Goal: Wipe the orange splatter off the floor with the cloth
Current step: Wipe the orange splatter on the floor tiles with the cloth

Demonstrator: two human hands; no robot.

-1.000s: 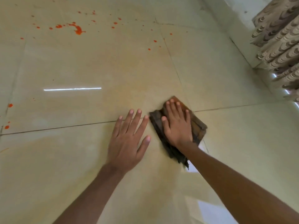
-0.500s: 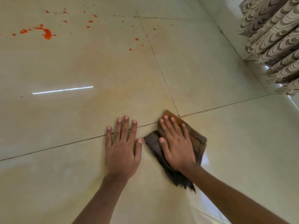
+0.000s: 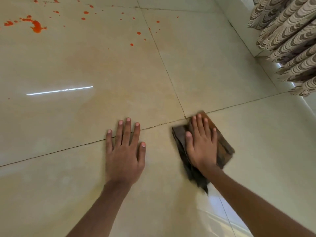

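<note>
Pressing flat: right hand (image 3: 202,144) on cloth (image 3: 224,147), left hand (image 3: 124,151) on floor (image 3: 68,185).

Both arms, head view. Left grip (image 3: 124,154) — palm down, flat on the floor (image 3: 68,185), four fingers (image 3: 127,132) straight and slightly spread, thumb (image 3: 142,151) held out to the right; it holds nothing. Its bare forearm (image 3: 102,207) runs back toward the bottom edge, wrist nearly straight. Right grip (image 3: 201,146) — palm down on the cloth (image 3: 224,147), fingers straight and close together, pointing away from the body, thumb (image 3: 189,139) alongside on the left; the fingers press flat, uncurled. The right forearm (image 3: 256,207), also bare, enters from the lower right corner. The two grips lie near each other, not touching.
</note>
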